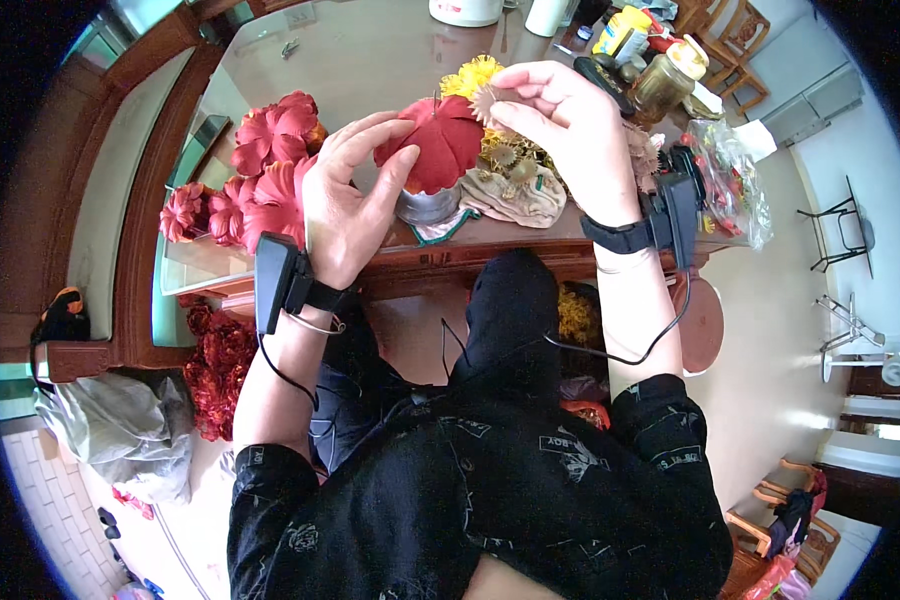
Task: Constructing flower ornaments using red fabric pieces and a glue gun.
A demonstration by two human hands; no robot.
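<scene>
Left hand [345, 195], loosely spread, touches a ribbed red flower [438, 145]; right hand [570, 120] pinches a toothed brown disc [484, 105]

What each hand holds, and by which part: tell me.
The right hand pinches a brown spiky piece by its right side. The left hand is at the red flower's left edge; whether it grips cannot be told.

A glossy table [370, 60] stands beside dark wooden furniture [155, 190]. To the right, pale floor [760, 330] gleams in patches below a whitish wall [830, 170]; wooden chairs [738, 68] stand at upper right. White brick-patterned tiles [55, 490] show at lower left, brightly lit.
</scene>
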